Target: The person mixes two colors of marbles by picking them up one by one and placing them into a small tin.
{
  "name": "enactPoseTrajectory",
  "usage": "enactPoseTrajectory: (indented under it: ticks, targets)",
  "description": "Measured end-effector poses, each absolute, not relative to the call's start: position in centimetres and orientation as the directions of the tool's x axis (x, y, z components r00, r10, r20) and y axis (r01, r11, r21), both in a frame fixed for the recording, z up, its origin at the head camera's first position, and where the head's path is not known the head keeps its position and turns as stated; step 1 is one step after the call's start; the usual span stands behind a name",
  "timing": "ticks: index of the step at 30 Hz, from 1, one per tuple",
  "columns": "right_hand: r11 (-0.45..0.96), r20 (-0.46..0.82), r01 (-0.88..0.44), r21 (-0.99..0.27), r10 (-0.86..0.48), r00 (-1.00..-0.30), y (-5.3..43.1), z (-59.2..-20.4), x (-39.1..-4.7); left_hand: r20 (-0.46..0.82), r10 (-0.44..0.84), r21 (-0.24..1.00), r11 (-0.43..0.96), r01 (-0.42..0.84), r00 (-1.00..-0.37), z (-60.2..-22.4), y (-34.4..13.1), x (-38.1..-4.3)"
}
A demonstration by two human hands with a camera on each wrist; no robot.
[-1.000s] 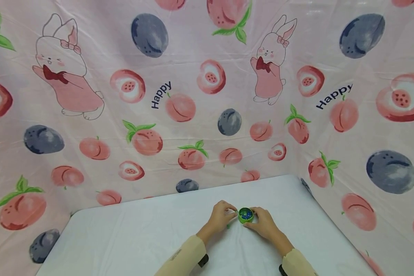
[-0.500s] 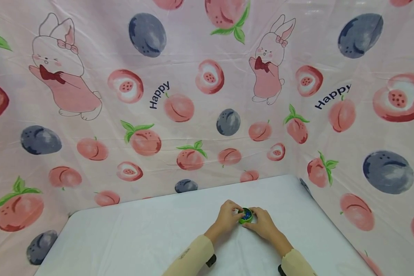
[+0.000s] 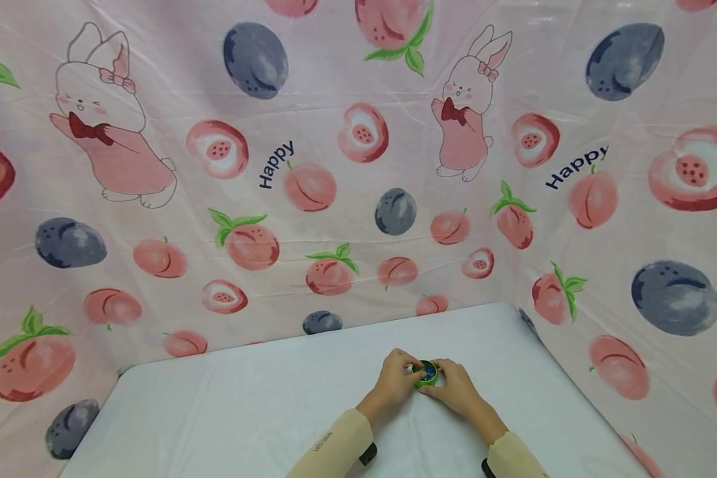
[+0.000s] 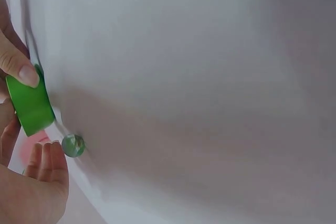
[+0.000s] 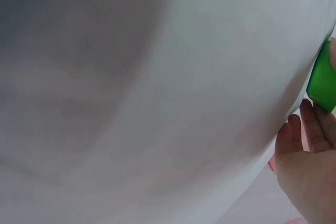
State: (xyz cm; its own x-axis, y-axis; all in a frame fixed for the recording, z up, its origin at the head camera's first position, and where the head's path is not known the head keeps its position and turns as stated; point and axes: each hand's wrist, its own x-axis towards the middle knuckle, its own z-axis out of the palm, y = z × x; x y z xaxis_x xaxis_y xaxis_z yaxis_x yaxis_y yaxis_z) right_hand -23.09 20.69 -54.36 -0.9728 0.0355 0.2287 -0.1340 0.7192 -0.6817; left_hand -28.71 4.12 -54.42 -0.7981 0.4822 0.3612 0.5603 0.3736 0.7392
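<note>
A small round green container (image 3: 418, 383) stands on the white table, with blue and green glass marbles (image 3: 430, 373) in it. My right hand (image 3: 459, 386) grips it from the right, thumb at the near side and fingers at the far side. Over its left rim, the bent thumb and index finger of my left hand (image 3: 393, 378) reach to its mouth; whether they pinch anything is hidden. In the left wrist view, a clear green glass marble (image 4: 73, 145) sits close to the curled lower fingers (image 4: 46, 158); whether they touch it I cannot tell.
The white-covered table (image 3: 245, 411) stretches left and toward the front. Behind and to the right hangs a pink fruit-and-rabbit print curtain (image 3: 334, 226). A dark, thin object (image 3: 529, 323) lies at the table's right edge.
My left hand has moved right, from beside the container to over its rim, and has stayed there over the last half second. The right hand keeps its grip in place.
</note>
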Motion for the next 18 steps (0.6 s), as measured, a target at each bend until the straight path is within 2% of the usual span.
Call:
enactPoseTrajectory:
  ticks: [2, 18]
  targets:
    - [0.722, 0.229, -0.133, -0.679, 0.036, -0.973, 20.7, -54.4, -23.1, 0.381, 0.480, 0.730, 0.369, 0.576, -0.790, -54.4, 3.9, -28.8]
    - [0.733, 0.204, -0.098, -0.674, 0.057, -0.977, 20.6, -54.7, -23.2, 0.310, 0.439, 0.741, 0.444, 0.504, -0.843, -54.0, 0.0, -29.3]
